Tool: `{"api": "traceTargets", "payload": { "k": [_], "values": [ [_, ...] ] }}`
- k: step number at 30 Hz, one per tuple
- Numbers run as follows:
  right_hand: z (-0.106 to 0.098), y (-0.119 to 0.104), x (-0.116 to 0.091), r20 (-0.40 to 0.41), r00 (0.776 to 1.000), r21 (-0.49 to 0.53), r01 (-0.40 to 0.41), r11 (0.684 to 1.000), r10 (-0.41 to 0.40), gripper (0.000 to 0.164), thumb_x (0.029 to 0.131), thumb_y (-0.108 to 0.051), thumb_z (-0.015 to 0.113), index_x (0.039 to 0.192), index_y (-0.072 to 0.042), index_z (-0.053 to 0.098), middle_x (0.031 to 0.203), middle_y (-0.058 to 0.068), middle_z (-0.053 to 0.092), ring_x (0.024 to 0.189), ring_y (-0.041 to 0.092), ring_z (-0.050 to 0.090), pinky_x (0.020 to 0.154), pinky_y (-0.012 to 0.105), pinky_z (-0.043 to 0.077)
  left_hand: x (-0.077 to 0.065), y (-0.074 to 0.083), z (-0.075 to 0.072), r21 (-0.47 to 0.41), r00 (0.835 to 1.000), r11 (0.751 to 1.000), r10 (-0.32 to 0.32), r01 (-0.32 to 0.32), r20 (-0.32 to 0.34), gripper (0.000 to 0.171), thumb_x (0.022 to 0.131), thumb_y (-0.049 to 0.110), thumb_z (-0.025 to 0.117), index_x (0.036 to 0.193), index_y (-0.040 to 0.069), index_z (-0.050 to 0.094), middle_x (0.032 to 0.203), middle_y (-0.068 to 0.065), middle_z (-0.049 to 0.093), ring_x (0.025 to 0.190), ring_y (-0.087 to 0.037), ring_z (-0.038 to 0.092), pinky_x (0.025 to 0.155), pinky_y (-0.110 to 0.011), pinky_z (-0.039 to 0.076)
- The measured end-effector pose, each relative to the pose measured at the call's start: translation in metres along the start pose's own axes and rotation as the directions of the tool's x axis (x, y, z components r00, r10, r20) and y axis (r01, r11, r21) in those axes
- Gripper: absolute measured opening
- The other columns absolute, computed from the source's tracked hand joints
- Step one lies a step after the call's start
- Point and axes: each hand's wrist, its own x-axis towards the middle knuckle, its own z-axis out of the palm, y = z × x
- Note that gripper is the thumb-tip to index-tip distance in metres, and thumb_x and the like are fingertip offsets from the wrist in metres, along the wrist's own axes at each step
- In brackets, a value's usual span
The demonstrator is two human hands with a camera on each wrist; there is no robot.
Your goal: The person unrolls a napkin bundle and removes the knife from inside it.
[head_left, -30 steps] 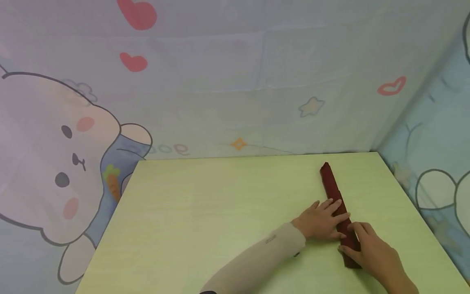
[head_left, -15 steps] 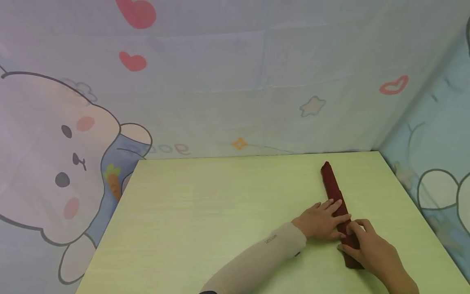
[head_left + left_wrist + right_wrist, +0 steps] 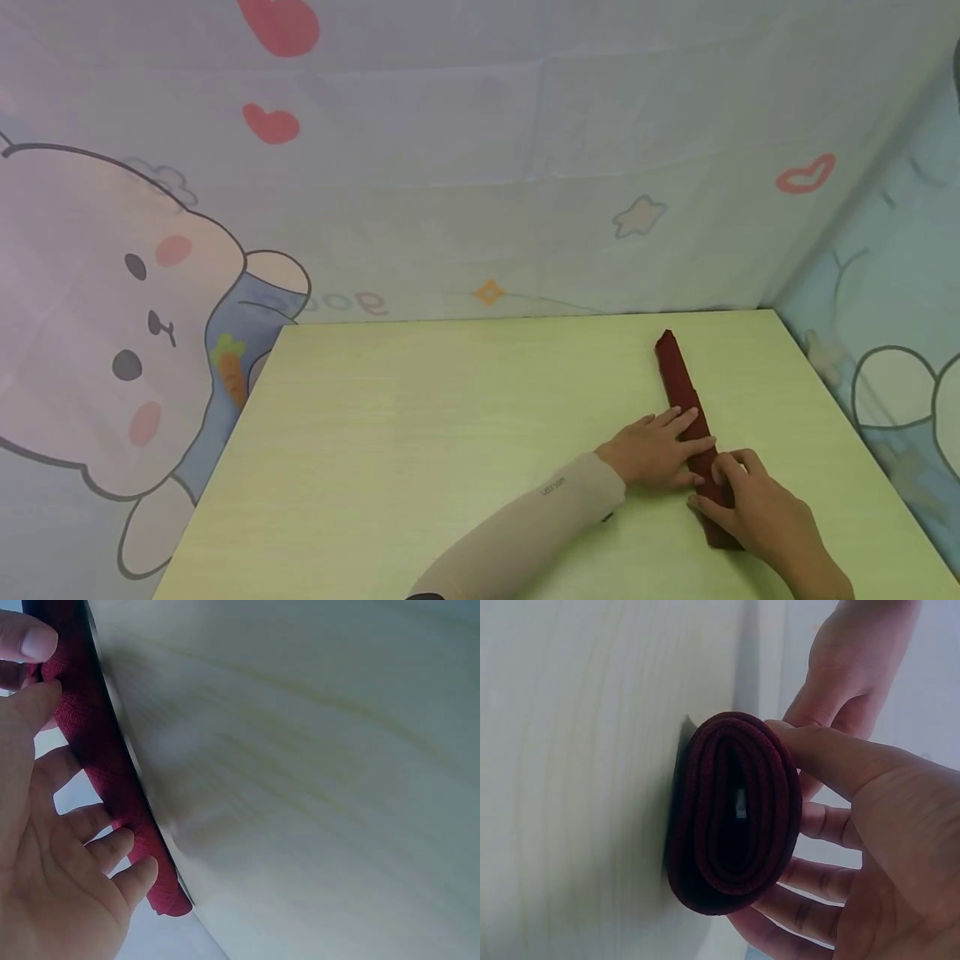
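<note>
A long, dark red cloth (image 3: pixel 677 375), rolled into a flattened tube, lies lengthwise on the right part of the table. Across its middle rests my left hand (image 3: pixel 654 452), fingers spread and fairly straight on top. My right hand (image 3: pixel 776 510) holds the roll nearer its close end, thumb on the left side and bent fingers on the right. In the left wrist view, several fingertips touch the woven red roll (image 3: pixel 112 772). Spiral layers with a hollow centre show at the end of the roll (image 3: pixel 701 859) in the right wrist view. The cloth's underside is hidden.
The pale yellow-green table (image 3: pixel 420 417) extends left of the roll and a little to its right. A printed cloth backdrop (image 3: pixel 450 167) hangs behind the table's far edge. A pale sleeve (image 3: pixel 525 525) covers my left forearm.
The right hand's index finger has bent more on the roll's right side, and its fingers have shifted slightly. The left hand and the roll have hardly moved.
</note>
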Motion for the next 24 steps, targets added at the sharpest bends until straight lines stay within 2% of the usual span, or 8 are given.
{"api": "traceTargets", "payload": {
  "k": [7,14,24],
  "values": [
    [0.0015,0.0005,0.0001,-0.026,1.0,-0.001,0.0,1.0,0.0,0.036,0.089,-0.041,0.076,0.084,-0.017,0.049,0.114,0.02,0.055,0.064,0.017,0.05,0.049,0.033,0.037,-0.0011,-0.0002,-0.0024,-0.006,1.0,1.0,0.001,-0.001,0.013,0.064,0.099,0.072,0.029,0.159,0.054,0.012,0.17,0.013,0.005,0.156,-0.008,0.008,0.121,-0.024,0.024],
    [0.0035,0.0044,-0.0001,-0.055,0.998,0.018,0.013,1.0,-0.012,0.031,0.092,-0.025,0.074,0.079,-0.018,0.047,0.108,0.015,0.056,0.064,0.016,0.048,0.05,0.033,0.037,-0.0005,-0.0003,-0.0021,0.008,1.0,1.0,-0.002,0.002,0.015,0.064,0.099,0.073,0.027,0.159,0.054,0.011,0.17,0.013,0.005,0.156,-0.008,0.008,0.121,-0.023,0.024],
    [-0.0019,0.0066,-0.0002,0.001,1.0,0.057,-0.012,0.998,0.012,0.021,0.092,-0.02,0.067,0.081,-0.016,0.05,0.101,0.01,0.054,0.07,0.017,0.05,0.055,0.034,0.037,-0.0006,-0.0002,-0.0015,0.0,1.0,1.0,-0.003,0.003,0.022,0.064,0.099,0.072,0.026,0.158,0.054,0.009,0.171,0.013,0.003,0.157,-0.008,0.007,0.121,-0.022,0.021]
  ]
}}
